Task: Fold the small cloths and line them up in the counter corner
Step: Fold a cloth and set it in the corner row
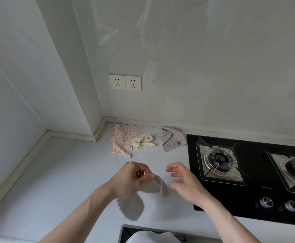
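Pale grey laminate counter (73, 172) runs into the tiled corner, with a black glass gas hob (248, 186) set in on the right. Near the back wall lie three crumpled cloths: a pink floral cloth (121, 142), a grey dotted cloth (171, 139) beside the hob, and between them a small cream cloth (143, 142). Closer in, the left hand (131, 178) pinches a grey scallop-edged cloth (134, 204) that hangs above the counter. The right hand (183, 181) hovers just beside it, fingers spread, holding nothing.
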`<state>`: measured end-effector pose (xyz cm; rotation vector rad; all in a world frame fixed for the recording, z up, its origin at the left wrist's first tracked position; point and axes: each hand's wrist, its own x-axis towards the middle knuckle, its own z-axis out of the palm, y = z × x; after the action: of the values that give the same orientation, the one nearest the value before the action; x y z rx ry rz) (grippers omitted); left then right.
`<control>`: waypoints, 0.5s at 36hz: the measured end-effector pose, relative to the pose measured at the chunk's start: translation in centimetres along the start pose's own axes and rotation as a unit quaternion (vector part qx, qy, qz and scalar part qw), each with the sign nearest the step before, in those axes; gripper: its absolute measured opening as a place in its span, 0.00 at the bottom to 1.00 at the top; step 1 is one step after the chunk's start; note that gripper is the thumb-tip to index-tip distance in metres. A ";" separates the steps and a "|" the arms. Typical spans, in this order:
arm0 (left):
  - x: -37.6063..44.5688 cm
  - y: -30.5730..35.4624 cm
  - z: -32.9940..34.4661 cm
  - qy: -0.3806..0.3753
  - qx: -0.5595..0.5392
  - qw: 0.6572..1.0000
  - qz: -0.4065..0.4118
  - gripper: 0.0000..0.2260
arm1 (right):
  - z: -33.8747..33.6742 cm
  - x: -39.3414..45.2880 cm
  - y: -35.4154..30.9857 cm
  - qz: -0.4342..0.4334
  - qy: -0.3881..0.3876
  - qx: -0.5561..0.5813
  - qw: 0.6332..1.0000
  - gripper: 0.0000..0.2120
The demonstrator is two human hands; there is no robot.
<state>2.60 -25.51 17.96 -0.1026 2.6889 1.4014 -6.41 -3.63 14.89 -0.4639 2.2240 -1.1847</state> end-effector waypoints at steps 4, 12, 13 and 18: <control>0.3 1.6 -0.1 -0.042 -0.009 0.999 -0.002 0.12 | 2.2 -0.4 -1.0 -0.036 -0.100 -0.041 0.994 0.22; 0.6 1.7 -0.8 -0.014 0.050 0.998 -0.021 0.15 | 3.3 -0.1 -0.7 -0.051 0.017 -0.041 0.998 0.03; 0.5 1.4 -0.9 -0.006 0.057 0.998 -0.022 0.15 | 3.1 -0.1 -0.5 -0.050 0.028 -0.045 0.997 0.04; 0.2 0.7 -0.8 0.004 0.083 0.996 -0.031 0.15 | 2.0 0.3 0.4 -0.056 0.069 -0.046 0.995 0.11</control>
<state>2.23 -25.79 18.93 -0.1771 2.7697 1.1562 -5.44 -4.88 13.60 -0.5659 2.4057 -1.2070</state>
